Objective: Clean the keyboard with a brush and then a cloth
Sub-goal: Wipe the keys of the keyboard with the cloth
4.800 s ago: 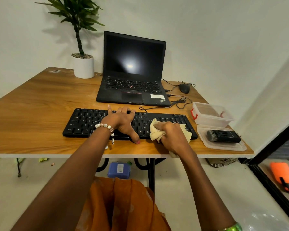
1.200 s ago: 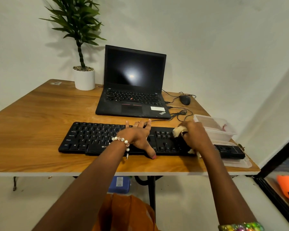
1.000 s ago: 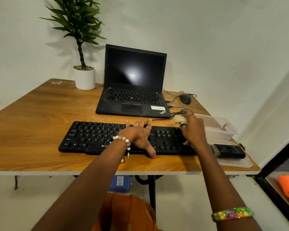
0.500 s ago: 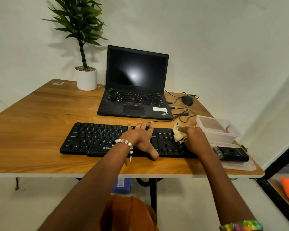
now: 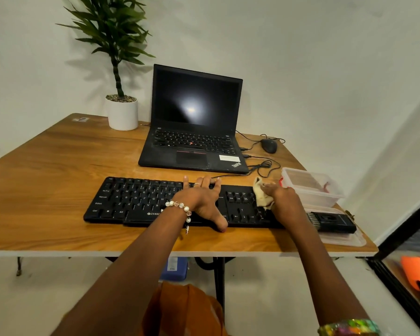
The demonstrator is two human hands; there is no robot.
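At the keyboard's (image 5: 141,202) number-pad end, right hand (image 5: 283,202) grip clenches the cloth (image 5: 261,194), shifted from the middle keys since earlier. Left hand (image 5: 200,198) stays flat, released, beside that grip; brush (image 5: 331,221) just beyond it.

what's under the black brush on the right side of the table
The brush lies on a clear plastic lid resting on the table. Whatever lies beneath the brush body is hidden.

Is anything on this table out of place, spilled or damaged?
Nothing is spilled or visibly damaged. The only oddity: the lid holding the brush reaches the table corner, right beside the keyboard.
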